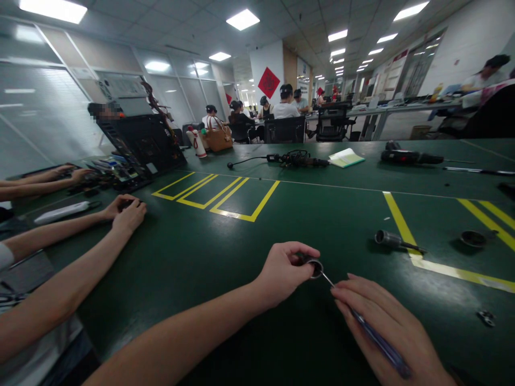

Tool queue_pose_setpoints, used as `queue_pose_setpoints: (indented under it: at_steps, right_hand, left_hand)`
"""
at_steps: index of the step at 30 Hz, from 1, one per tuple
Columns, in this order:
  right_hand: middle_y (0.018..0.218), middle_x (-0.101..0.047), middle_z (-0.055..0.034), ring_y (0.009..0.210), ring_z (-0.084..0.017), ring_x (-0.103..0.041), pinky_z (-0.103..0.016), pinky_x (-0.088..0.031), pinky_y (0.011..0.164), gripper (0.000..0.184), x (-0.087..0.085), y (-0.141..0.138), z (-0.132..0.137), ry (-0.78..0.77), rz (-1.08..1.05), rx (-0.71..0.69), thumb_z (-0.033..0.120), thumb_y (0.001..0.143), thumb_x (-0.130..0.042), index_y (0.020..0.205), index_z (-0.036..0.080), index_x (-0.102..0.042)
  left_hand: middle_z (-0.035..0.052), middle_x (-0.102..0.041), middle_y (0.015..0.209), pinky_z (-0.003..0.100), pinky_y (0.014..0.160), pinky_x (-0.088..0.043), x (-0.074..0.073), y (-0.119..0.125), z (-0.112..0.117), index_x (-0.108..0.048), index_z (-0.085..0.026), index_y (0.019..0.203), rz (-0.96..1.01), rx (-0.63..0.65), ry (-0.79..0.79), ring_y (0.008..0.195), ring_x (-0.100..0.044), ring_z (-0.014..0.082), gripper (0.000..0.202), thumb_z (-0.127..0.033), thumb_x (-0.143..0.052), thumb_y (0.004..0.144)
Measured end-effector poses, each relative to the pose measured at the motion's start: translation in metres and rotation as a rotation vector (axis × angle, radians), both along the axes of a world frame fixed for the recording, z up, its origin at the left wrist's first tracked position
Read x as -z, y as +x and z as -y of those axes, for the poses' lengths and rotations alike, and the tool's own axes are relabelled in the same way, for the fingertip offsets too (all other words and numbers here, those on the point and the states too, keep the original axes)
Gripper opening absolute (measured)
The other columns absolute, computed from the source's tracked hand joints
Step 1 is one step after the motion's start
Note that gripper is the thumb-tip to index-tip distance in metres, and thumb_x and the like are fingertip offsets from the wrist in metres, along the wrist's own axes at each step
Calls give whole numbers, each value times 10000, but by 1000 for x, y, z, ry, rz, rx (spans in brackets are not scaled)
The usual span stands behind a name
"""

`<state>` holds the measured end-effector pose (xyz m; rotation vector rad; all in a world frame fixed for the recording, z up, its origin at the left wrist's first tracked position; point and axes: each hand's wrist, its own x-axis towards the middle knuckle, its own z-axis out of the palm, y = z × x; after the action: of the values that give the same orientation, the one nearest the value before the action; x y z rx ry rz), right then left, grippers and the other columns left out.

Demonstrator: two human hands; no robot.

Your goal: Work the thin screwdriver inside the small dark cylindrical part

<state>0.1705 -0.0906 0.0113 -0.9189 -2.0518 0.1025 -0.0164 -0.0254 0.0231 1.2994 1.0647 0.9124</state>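
Note:
My left hand (287, 271) is closed around a small round metal housing (317, 268), its hollow mouth turned toward my right hand. Between the fingers of my right hand (378, 316) lies a screwdriver (378, 339) with a translucent purple-blue handle. Its thin shaft reaches to the mouth of the housing; the tip is hidden inside or at the rim. To the right, a metal shaft with a cylindrical cup end (396, 242) lies on the green table, and beyond it rests a dark ring-shaped part (473, 238).
Small metal pieces (486, 318) sit near the right edge. A power drill (410, 156), a notepad (346, 157) and a coiled black cable (298, 158) lie farther back. Yellow tape (233, 215) marks the table (193, 279). At left, a co-worker's hands (127, 210) hold a dark part.

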Motion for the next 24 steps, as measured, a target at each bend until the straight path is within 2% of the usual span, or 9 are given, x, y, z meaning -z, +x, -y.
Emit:
queue_pose_setpoints:
  at_steps: [5,7,9,11,13,18,24]
  right_hand:
    - [1023,-735,-28,992,-240,-670,-396,-503,942,296,-5,-4,-1,-96,-107,-20,182,803,-586,1071,291,-650]
    - [1009,-740,-26,987,-239,-673,-372,-509,931,219,-6,-5,-3,-234,-171,3,230,810,-594,1001,287,-683]
    - [978,-749,-28,947,-235,-690,-319,-555,848,184,-6,-6,-5,-441,-210,14,288,823,-583,954,280,-711]
    - [950,-756,-30,905,-232,-705,-281,-585,758,208,-5,-5,-7,-628,-234,2,338,839,-556,936,278,-730]
    - [962,-756,-37,930,-242,-697,-305,-577,776,237,-2,-5,-8,-729,-247,7,375,845,-543,939,283,-739]
    - [1041,-737,-47,1089,-289,-614,-438,-494,903,300,5,-7,-9,-788,-172,35,469,834,-523,961,298,-735]
    - [1058,-729,-36,1081,-286,-621,-466,-492,909,327,6,-14,-4,-732,-122,30,490,841,-492,987,306,-720]
  left_hand:
    - [83,-713,827,320,708,-549,1,-1,-2,-676,-120,916,9,-23,-16,749,-680,177,212,-74,-646,711]
    - [76,-703,806,331,715,-551,-4,-1,-4,-667,-114,893,20,-80,-21,747,-674,174,191,-50,-633,717]
    - [68,-691,798,332,732,-550,-9,-2,-6,-659,-113,870,40,-158,-30,759,-664,169,192,-19,-634,704]
    - [60,-682,807,330,762,-546,-14,-3,-8,-658,-118,861,77,-224,-54,772,-653,160,224,17,-633,684]
    - [60,-676,832,333,787,-542,-17,-4,-10,-661,-121,868,111,-256,-87,778,-648,153,254,42,-612,680]
    - [66,-668,858,353,825,-533,-18,-5,-11,-660,-116,877,130,-255,-141,788,-648,157,263,44,-590,680]
    - [71,-665,856,374,837,-523,-16,-4,-10,-646,-107,884,160,-241,-148,796,-648,169,259,35,-593,675]
